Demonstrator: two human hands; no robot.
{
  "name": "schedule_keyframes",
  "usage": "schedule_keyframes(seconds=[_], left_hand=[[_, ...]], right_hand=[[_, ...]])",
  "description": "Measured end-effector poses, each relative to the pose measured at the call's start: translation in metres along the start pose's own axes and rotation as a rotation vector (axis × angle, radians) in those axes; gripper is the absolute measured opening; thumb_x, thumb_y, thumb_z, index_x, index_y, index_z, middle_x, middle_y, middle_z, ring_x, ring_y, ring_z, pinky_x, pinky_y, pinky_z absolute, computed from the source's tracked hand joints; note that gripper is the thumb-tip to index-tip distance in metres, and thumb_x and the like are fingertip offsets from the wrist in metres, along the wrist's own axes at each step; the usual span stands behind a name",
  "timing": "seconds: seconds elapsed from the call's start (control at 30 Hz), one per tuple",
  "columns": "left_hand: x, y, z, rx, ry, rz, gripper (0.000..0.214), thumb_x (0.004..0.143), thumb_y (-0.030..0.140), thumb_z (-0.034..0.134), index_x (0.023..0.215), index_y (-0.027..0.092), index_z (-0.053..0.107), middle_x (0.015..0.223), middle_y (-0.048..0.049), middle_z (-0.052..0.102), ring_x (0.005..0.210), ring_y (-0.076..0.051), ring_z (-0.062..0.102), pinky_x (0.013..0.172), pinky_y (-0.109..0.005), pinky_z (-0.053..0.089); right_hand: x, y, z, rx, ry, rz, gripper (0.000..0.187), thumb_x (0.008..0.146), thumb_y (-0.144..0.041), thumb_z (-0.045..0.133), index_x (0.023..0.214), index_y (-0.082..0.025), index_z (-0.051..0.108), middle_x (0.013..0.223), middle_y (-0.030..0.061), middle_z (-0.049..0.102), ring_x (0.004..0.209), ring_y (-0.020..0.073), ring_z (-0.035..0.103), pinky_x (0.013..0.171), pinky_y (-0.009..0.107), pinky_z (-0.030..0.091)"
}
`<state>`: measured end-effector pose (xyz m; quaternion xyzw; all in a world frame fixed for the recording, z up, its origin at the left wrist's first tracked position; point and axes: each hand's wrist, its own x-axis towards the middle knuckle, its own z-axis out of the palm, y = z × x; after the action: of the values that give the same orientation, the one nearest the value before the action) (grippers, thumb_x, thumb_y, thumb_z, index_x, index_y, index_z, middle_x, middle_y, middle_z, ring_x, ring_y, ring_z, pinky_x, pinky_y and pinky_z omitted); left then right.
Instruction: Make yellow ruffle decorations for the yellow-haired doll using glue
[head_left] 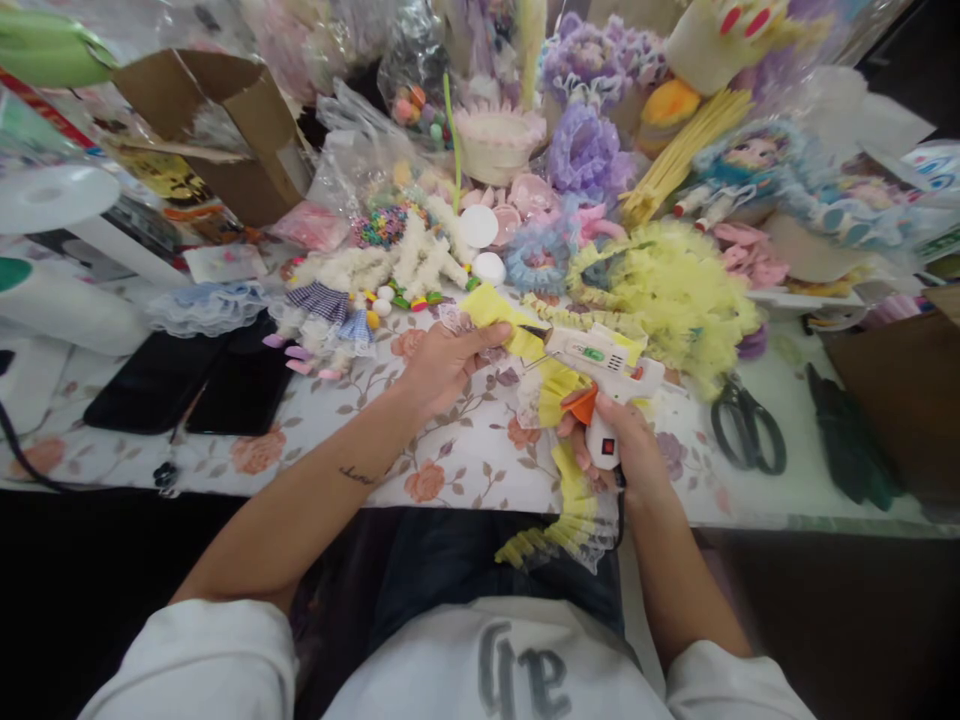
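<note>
My right hand (626, 445) is wrapped round the handle of a white hot glue gun (600, 360) with an orange trigger. The gun's dark nozzle points left and reaches the yellow ribbon (489, 305). Thumb and fingers of my left hand (450, 360) pinch that ribbon near its lace edge, just left of the nozzle. A pleated yellow strip with white lace trim (576, 500) passes behind the glue gun and hangs over the table's front edge. Whether it joins the piece in my left hand is partly hidden by the gun.
Black scissors (748, 425) lie on the right. Two dark phones (161, 380) rest at left. A yellow ruffled heap (675, 300), small plush parts (420, 250), purple ruffles (589, 155) and an open cardboard box (217, 130) crowd the back of the flowered tablecloth (465, 455).
</note>
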<state>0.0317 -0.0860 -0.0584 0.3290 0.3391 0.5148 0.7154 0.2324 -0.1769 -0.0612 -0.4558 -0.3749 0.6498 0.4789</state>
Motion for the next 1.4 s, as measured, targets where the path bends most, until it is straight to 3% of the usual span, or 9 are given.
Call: schedule_keyframes(seconds=[0.4,0.63,1.4], left_hand=[[0.0008,0.0005,-0.0027,-0.009,-0.014,-0.061,0.018,0.066,0.019,0.088,0.078,0.015,0.075,0.079,-0.0021,0.076,0.077,-0.014,0.072,0.075,-0.025,0.058],[0.0019,-0.0005,-0.0039,-0.01,-0.034,-0.061,0.024,0.061,0.022,0.092,0.077,0.015,0.075,0.077,-0.0013,0.076,0.075,-0.013,0.071,0.074,-0.023,0.058],[0.0016,-0.0029,-0.0051,0.059,-0.037,-0.017,0.028,0.06,0.027,0.092,0.082,0.017,0.077,0.083,-0.0023,0.078,0.083,-0.016,0.073,0.082,-0.028,0.058]], right_hand=[[-0.0002,-0.0003,-0.0009,-0.021,0.016,0.006,0.029,0.083,-0.052,0.066,0.082,-0.023,0.07,0.07,0.0024,0.072,0.034,0.0093,0.046,0.029,0.023,0.03],[-0.0001,0.0006,-0.0012,0.017,0.016,-0.011,0.034,0.084,-0.051,0.067,0.084,-0.017,0.068,0.067,0.0027,0.071,0.032,0.0077,0.048,0.028,0.019,0.031],[0.0003,0.0009,-0.0009,0.029,0.019,-0.019,0.03,0.086,-0.049,0.065,0.084,-0.02,0.071,0.066,0.0014,0.07,0.032,0.0078,0.046,0.029,0.02,0.029]])
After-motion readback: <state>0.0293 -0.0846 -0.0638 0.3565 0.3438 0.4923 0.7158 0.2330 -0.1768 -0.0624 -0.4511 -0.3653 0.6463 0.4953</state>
